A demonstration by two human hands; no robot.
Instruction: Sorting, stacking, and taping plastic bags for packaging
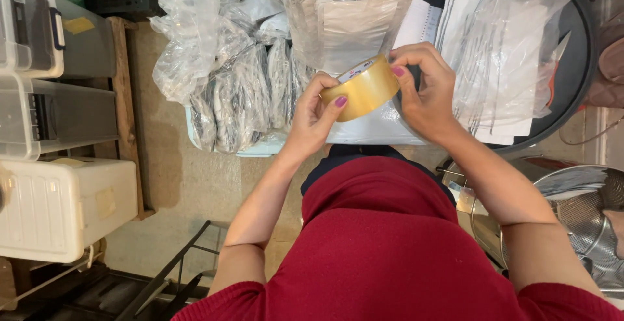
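Observation:
A roll of tan packing tape [361, 87] is held up between both hands above a small table. My left hand [315, 114] grips the roll from the left, thumb on its outer face. My right hand [424, 87] pinches the roll's right edge with the fingertips, picking at the tape surface. Below and behind the roll lie clear plastic bags of folded items [234, 80] and a big clear bag of flat white and tan packets [354, 18].
Stacked plastic storage boxes [49, 106] and a white crate [65, 207] stand at the left. A dark round tray [572, 80] holds papers at the right. Metal bowls and a strainer [585, 210] sit at the lower right. Bare floor lies between the boxes and me.

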